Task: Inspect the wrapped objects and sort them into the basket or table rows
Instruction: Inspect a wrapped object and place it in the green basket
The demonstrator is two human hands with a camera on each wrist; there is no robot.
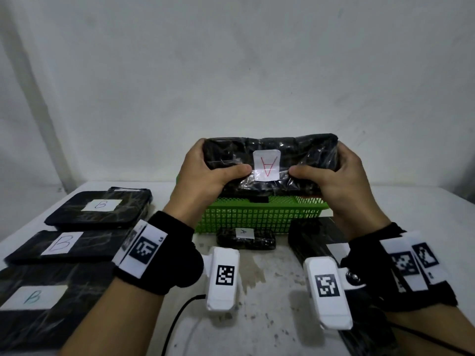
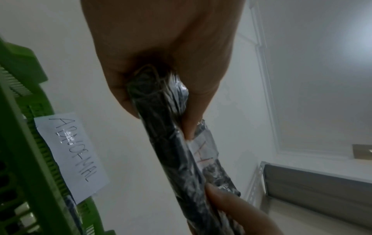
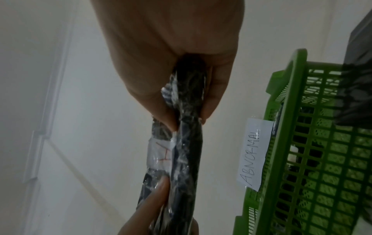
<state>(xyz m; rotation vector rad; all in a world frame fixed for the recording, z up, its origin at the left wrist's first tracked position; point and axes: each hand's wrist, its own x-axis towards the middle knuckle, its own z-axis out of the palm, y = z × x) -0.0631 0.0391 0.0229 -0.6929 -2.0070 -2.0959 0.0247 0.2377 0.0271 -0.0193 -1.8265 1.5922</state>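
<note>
Nearest the head camera, two white wrist cameras ride on black wrist straps at 6 o'clock. Just beyond them, at 9 o'clock, three flat black parcels marked B (image 1: 61, 243) lie in a row running away from the viewer on the white table (image 1: 270, 291). One small parcel marked A (image 1: 246, 238) sits at the centre, touching or just short of the green basket (image 1: 257, 217), and more dark wrapped shapes lie at 3 o'clock, too hidden to count.

Farther out, above the basket's near rim, the left hand (image 1: 203, 176) and right hand (image 1: 336, 176) hold one wrapped parcel (image 1: 272, 152) level in the air. Each hand is clamped on an end, thumb pressed to the near face either side of its A label (image 1: 266, 165), fingers behind. The wrist views show it thin and edge-on.

It looks light and fairly stiff, but the glossy film wrap is likely slippery, so gripping both short ends, as now, seems safest. A paper tag reading ABNORMAL (image 3: 254, 152) hangs on the basket's far wall.
</note>
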